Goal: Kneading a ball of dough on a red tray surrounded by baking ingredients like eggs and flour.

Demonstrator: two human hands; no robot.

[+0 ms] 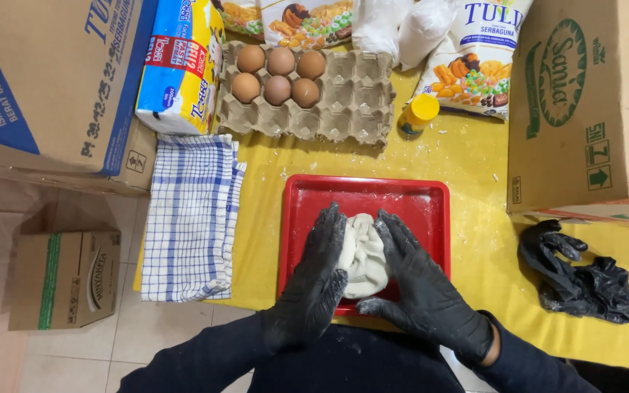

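A pale lump of dough [363, 255] lies in a red tray [409, 200] on a yellow table cover. My left hand [313, 280], in a black glove dusted with flour, presses against the dough's left side with fingers flat. My right hand [420, 280], also in a black glove, cups the dough's right side. Both hands touch the dough; neither lifts it.
Behind the tray stands a cardboard egg carton [343, 98] with several brown eggs, a small yellow-capped bottle [418, 115] and flour bags [475, 51]. A blue checked cloth [189, 218] lies left. Spare black gloves [580, 280] lie right. Cardboard boxes [584, 102] flank both sides.
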